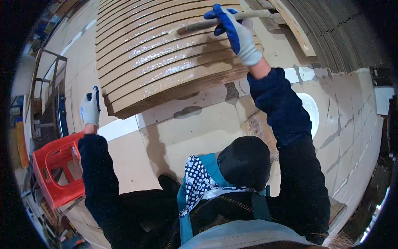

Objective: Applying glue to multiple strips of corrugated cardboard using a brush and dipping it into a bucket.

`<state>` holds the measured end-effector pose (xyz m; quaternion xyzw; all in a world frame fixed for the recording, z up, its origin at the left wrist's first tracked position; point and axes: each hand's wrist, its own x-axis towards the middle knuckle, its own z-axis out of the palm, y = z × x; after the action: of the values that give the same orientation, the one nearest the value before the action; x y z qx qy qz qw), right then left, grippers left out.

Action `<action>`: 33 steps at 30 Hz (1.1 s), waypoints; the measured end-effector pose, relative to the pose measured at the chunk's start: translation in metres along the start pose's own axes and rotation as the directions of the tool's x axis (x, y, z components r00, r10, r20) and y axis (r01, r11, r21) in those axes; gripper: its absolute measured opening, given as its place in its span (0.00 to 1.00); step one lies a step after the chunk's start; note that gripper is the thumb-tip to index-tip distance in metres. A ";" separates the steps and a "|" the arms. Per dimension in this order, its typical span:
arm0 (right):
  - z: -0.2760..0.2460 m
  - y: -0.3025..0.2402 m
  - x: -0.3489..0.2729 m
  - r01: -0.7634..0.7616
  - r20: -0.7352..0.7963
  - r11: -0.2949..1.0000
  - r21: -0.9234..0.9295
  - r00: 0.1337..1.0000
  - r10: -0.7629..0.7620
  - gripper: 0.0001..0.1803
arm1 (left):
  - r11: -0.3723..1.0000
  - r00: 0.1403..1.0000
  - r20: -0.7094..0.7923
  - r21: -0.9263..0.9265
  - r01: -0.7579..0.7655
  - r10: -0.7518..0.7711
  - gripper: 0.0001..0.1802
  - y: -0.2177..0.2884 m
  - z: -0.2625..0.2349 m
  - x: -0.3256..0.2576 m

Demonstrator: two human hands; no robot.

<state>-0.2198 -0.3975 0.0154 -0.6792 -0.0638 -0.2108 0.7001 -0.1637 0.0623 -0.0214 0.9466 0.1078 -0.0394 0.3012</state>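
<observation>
Brush on the stacked boards

Crate first: a red plastic crate (56,168) sits at about eight o'clock, and it looks empty, though part of it is hidden by the sleeve. A white bowl or bucket (311,112) peeks out at three o'clock behind the right arm; what is in it cannot be seen.

Floor next: pale sheets (199,124) cover the ground, with cracks and dark stains. A big stack of curved wooden boards (166,58) lies at twelve o'clock. Its top looks wet and shiny in stripes. More curved boards (331,33) stand at one o'clock.

Hands last: both wear white gloves with blue palms. The right hand (236,33) reaches far up, arm out straight, and is closed tight around the handle of a brush (207,24). The brush tip rests on the top boards. The left hand (90,108) is at nine o'clock, raised beside the stack edge. Its fingers are curled, but I cannot tell if it grips anything.
</observation>
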 end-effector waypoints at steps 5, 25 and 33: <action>-0.019 0.033 0.013 0.180 0.178 0.979 -0.097 0.971 -0.161 0.14 | 0.950 0.977 0.157 -0.253 0.183 -0.147 0.26 -0.021 -0.004 -0.027; -0.127 0.027 -0.065 0.137 0.026 -0.224 -0.965 0.899 0.437 0.31 | 0.994 0.959 0.273 0.099 0.046 -0.072 0.25 0.002 -0.002 -0.049; -0.150 0.051 -0.075 0.308 0.106 0.506 -0.806 0.915 -0.389 0.19 | 0.653 0.990 0.041 -0.755 -0.060 0.137 0.18 -0.021 0.020 -0.045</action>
<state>-0.2977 -0.5294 -0.0700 -0.8847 -0.0649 -0.3825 0.2586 -0.2127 0.0595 -0.0432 0.7391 0.0485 -0.0195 0.6715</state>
